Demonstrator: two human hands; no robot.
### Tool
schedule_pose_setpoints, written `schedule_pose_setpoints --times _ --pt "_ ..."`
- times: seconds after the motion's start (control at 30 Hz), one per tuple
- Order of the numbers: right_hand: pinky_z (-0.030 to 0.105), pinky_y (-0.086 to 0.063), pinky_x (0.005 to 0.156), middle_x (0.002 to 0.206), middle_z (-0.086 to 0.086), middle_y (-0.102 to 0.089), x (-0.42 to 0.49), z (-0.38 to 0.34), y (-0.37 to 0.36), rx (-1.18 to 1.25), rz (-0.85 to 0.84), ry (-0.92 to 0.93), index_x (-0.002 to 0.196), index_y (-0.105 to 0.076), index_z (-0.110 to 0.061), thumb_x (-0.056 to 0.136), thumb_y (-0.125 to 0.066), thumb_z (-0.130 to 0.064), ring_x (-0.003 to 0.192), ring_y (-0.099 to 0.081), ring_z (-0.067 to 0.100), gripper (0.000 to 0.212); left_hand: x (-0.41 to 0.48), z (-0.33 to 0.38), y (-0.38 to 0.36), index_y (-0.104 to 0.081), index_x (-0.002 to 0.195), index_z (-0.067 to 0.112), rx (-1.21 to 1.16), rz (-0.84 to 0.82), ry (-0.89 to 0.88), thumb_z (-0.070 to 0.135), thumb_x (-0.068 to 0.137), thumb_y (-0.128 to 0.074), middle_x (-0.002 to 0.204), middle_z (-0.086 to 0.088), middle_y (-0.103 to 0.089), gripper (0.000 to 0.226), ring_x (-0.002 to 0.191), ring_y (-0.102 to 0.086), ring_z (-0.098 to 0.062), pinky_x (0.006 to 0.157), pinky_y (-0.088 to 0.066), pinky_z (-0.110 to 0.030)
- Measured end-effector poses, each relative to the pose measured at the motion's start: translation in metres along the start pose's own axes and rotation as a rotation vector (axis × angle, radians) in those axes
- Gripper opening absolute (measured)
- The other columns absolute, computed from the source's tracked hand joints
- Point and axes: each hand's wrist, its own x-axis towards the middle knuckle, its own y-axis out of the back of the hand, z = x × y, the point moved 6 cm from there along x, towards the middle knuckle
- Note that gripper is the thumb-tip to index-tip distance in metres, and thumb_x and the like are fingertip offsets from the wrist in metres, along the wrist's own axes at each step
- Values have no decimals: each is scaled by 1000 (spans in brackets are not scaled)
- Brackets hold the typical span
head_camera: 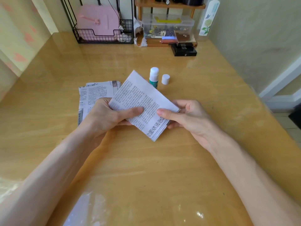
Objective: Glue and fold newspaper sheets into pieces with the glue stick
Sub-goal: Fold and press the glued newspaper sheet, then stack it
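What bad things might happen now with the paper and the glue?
Two things, maybe. The green-and-white glue stick stands open on the wooden table, its small white round cap beside it, so the glue might dry out. The folded newspaper piece, pinched by the left hand and right hand, has its far corner close to the stick in this view, so a swing could tip it over.

A glossy wooden tabletop (pixel 162 168) is carrying clutter along its far edge. A black wire rack (pixel 104 39) is standing toward the far left with a pink case (pixel 99 22) leaning inside it. Beside it, a clear plastic box (pixel 167 26) is sitting under a small wooden shelf (pixel 169 5). Black boxes (pixel 184 50) are lying stacked just in front, and a tall flower-printed bottle (pixel 209 18) is standing near the far right corner.
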Motion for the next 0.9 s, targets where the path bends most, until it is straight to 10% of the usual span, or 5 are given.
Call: schedule_pose_setpoints --times 0.5,0.67,0.9 --pt "31 -42 71 94 23 -78 -3 -4 -2 -20 52 103 94 -76 3 85 -86 -33 75 -57 21 38 -7 -1 -19 -81 110 14 145 -177 -47 22 75 -85 110 1 -80 36 105 -76 -17 85 -62 -26" --pt "20 -58 76 99 -1 -82 -4 -2 -9 -130 -96 55 104 -82 -16 82 -88 -25 87 -76 7 24 -4 -3 -14 -81 110 11 200 -152 -69 18 80 -84 113 1 -79 31 110 -75 -15 101 -57 -32" --pt "30 -64 84 98 0 -82 -1 0 -7 -143 -28 120 104 -82 -6 81 -89 -16 93 -79 16 26 -6 -5 -19 -83 97 9 232 -177 -10 18 80 -83 86 -9 -80 19 82 -78 -21 73 -63 -24"
